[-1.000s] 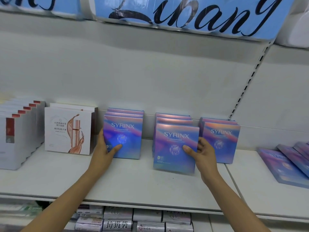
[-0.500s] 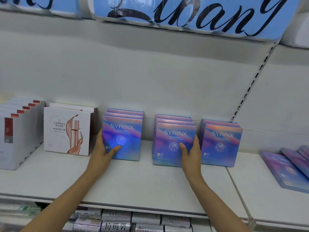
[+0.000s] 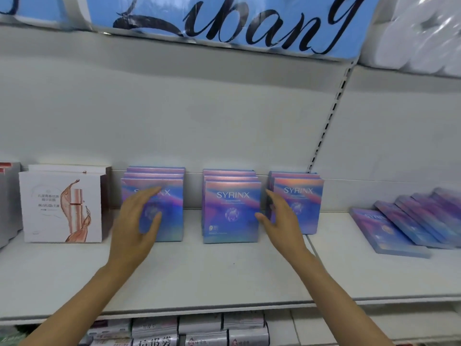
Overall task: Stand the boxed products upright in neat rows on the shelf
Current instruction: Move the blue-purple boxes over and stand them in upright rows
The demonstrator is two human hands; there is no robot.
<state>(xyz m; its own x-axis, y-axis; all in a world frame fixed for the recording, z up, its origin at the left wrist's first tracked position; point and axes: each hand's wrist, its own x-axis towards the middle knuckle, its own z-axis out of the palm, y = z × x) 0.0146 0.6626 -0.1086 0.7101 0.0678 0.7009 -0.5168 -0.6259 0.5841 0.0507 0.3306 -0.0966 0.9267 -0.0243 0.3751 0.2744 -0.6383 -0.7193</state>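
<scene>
Three upright rows of iridescent SYRINX boxes [image 3: 232, 211] on white shelf [image 3: 224, 275]; more lying flat [image 3: 389, 231] right.

I read "SYRINX" on the middle box [image 3: 232, 211] left of my right fingertips [image 3: 270, 196] — "ibang" on the blue banner [image 3: 249, 23] overhead.

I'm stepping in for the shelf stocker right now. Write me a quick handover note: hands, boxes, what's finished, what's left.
Left hand: open, fingers spread in front of the left SYRINX row, holding nothing.
Right hand: open, at the gap between the middle SYRINX row and the right SYRINX row, holding nothing.
Done: three rows of SYRINX boxes stand upright against the back wall of the shelf, faces forward.
Left: the flat SYRINX boxes on the next bay to the right lie overlapped on their backs; stand them up in rows too.
</scene>
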